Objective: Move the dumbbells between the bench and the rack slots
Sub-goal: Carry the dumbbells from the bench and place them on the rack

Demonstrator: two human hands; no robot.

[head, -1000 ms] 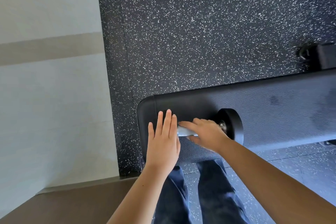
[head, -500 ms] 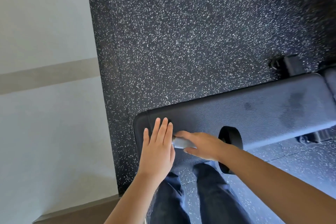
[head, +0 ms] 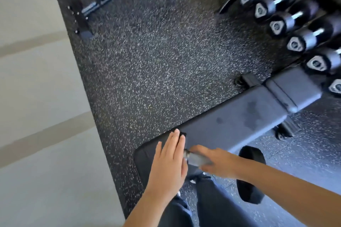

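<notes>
Fingers grip the dumbbell

Right hand curls round the handle at 6 o'clock, over the near end of the bench. Left hand lies flat, fingers straight, against the left head. Racked dumbbells sit at 2 o'clock.

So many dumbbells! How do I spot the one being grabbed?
Find the long dark bench crossing the speckled floor. At its near end, the right hand grips a dumbbell by its silver handle, the left hand flat at its other end. Unlike the other dumbbells lined up at the upper right, it is alone, with a round black head.
</notes>
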